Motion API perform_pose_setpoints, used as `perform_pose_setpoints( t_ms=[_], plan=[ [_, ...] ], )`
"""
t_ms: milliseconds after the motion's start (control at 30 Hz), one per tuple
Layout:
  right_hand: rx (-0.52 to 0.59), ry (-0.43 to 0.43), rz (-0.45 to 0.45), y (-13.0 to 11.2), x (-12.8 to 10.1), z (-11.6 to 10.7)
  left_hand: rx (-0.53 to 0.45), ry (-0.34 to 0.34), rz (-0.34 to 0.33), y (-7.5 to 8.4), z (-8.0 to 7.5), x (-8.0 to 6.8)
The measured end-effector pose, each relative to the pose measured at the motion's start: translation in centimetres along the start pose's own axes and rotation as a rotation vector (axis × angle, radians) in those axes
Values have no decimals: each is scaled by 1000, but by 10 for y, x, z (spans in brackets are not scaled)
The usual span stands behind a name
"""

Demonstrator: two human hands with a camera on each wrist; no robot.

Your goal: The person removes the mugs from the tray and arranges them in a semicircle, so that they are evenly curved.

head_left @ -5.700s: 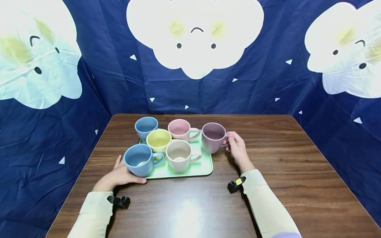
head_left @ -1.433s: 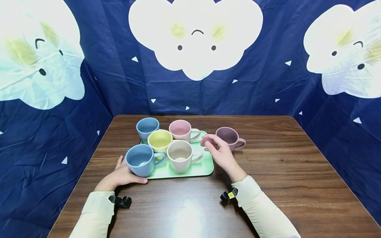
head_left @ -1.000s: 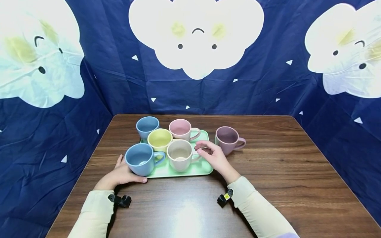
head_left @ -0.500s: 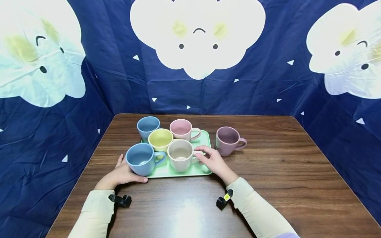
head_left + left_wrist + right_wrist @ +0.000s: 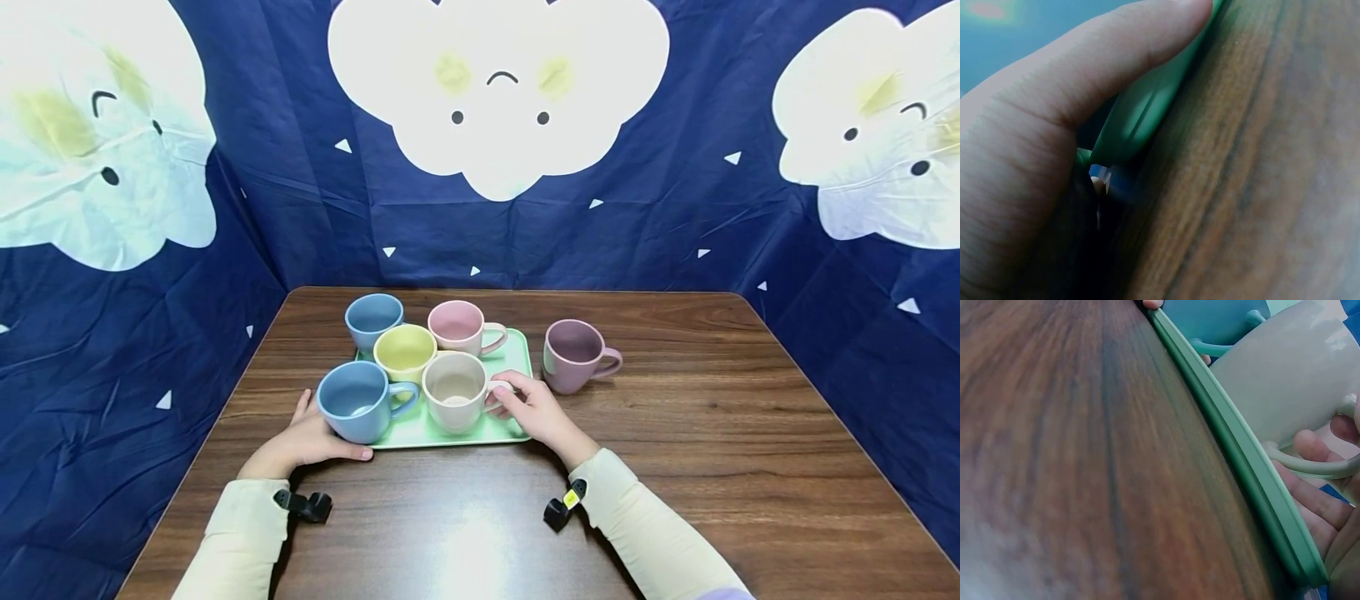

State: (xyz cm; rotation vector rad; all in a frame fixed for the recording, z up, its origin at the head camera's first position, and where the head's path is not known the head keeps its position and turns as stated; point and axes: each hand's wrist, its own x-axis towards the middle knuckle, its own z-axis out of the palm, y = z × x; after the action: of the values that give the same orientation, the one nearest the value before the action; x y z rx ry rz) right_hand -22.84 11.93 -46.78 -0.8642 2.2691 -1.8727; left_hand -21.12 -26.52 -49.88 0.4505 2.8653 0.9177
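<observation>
A green tray (image 5: 504, 429) on the wooden table carries a beige mug (image 5: 452, 400), a yellow mug (image 5: 404, 352), a pink mug (image 5: 456, 326) and two blue mugs, one at the front (image 5: 351, 406) and one at the back (image 5: 372, 317). My right hand (image 5: 527, 407) curls its fingers round the beige mug's handle (image 5: 1310, 466), with the mug standing on the tray. My left hand (image 5: 303, 437) holds the tray's front left corner, its thumb (image 5: 1097, 69) lying along the tray rim (image 5: 1141, 119) beside the front blue mug.
A purple mug (image 5: 572, 357) stands on the bare table (image 5: 712, 433) just right of the tray, handle pointing right. Dark blue cloth with white clouds (image 5: 495, 92) walls in the table at the back and both sides.
My right hand set the purple mug on the table right of the tray, then moved left and down to take the beige mug's handle. The left hand has stayed put.
</observation>
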Motion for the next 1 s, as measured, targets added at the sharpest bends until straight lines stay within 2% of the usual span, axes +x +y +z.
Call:
perform_pose_setpoints(
  t_ms=[333,633,1000],
  plan=[
    [-32,48,-18,-5,0,4,2,-2,-3,0,0,0],
    [-29,69,-3,25,6,-2,-4,7,6,0,0,-1],
    [11,125,-35,12,8,-18,-3,2,2,1,0,0]
  ],
)
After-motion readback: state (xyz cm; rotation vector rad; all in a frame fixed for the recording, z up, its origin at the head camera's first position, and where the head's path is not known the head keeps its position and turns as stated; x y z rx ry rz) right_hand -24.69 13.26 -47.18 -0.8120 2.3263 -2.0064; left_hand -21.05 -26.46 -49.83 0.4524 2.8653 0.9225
